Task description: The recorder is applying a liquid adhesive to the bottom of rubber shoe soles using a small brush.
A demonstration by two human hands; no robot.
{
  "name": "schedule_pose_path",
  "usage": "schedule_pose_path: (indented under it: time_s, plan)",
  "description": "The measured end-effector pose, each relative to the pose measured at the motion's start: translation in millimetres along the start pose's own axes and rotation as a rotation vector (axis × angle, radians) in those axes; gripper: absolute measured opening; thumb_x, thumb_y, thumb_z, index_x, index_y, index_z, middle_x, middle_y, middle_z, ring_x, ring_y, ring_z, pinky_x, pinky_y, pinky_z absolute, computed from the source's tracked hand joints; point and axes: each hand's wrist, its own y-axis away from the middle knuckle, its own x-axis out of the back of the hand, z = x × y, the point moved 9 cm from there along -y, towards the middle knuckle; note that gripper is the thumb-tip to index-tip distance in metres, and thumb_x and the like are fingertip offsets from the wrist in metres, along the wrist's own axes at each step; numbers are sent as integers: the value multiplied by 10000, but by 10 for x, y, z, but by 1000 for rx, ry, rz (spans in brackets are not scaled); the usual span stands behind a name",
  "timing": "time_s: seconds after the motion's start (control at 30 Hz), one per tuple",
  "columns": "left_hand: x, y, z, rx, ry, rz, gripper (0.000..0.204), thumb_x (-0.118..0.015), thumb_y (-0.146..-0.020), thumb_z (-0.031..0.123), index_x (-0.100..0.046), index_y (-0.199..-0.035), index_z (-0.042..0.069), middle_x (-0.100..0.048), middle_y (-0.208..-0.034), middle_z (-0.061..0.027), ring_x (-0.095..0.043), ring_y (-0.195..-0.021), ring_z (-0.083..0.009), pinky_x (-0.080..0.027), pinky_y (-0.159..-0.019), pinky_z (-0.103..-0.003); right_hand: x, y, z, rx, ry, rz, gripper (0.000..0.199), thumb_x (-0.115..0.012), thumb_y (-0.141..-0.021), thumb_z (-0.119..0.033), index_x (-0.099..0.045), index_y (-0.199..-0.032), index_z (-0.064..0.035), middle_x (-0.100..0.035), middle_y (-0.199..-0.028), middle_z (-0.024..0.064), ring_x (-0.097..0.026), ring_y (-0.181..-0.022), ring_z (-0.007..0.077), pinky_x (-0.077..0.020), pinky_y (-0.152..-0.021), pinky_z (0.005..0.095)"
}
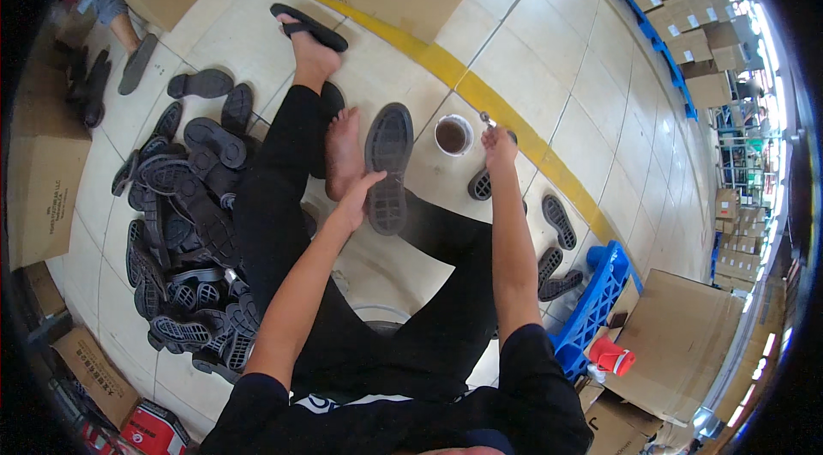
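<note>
The work seems midway: the left hand [354, 203] holds one dark sole [388, 159] between the legs, the right hand [499, 146] grips a small tool [487, 119] near the cup [439, 122], while which soles in the left pile [199, 213] are finished, I cannot tell.

Paved with pale floor tiles [591, 69], crossed by a yellow stripe [490, 102]. Lined at the right with stacked cartons [686, 48] and shelves [739, 131]. Lit by bright lamps [769, 342].

Dozens of soles [388, 139], one tub [469, 132]
</note>
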Motion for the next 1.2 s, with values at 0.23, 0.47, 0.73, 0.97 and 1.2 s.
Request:
schedule_pose_path:
  time_s: [0.23,0.47,0.73,0.97,1.2]
  plan:
    - [-923,751,-223,183,49,-479,655,-246,-993,534,-423,-1383,38,-555,-1284,-206,-553,-1175,-349,-428,-1021,-461,-10,2086,-262,-327,-324,-475,88,-573,-896,-111,-559,-891,-25,-606,-874,87,-576,-835,190,-505,-820,279]
    - [-1486,1622,-546,110,-262,-581,759,-213,-956,622,-328,-1425,38,-496,-1341,-145,-524,-1212,-282,-407,-1047,-422,560,3601,-914,-135,-268,-460,168,-507,-964,-166,-552,-945,-5,-638,-905,124,-645,-814,212,-545,-713,306]
    - [-1764,2128,-636,-117,-419,-603,759,-276,-950,623,-267,-1455,56,-448,-1394,-137,-456,-1281,-236,-382,-1066,-396,85,4122,-1426,189,-69,-604,182,-475,-990,-154,-557,-933,-2,-641,-865,125,-669,-766,213,-543,-693,316]
    - [-1846,2348,-585,-206,-443,-612,724,-340,-956,595,-197,-1477,112,-416,-1412,-141,-427,-1309,-246,-386,-1057,-385,-73,4101,-1458,221,-92,-579,185,-485,-988,-165,-568,-935,-8,-631,-851,110,-644,-716,197,-517,-650,295]
    - [-1883,2371,-585,-233,-531,-592,757,-367,-952,594,-157,-1496,111,-379,-1443,-136,-411,-1324,-246,-381,-1058,-382,-54,4057,-1448,224,-111,-577,173,-498,-980,-169,-564,-918,-22,-626,-838,94,-633,-693,177,-499,-612,284]
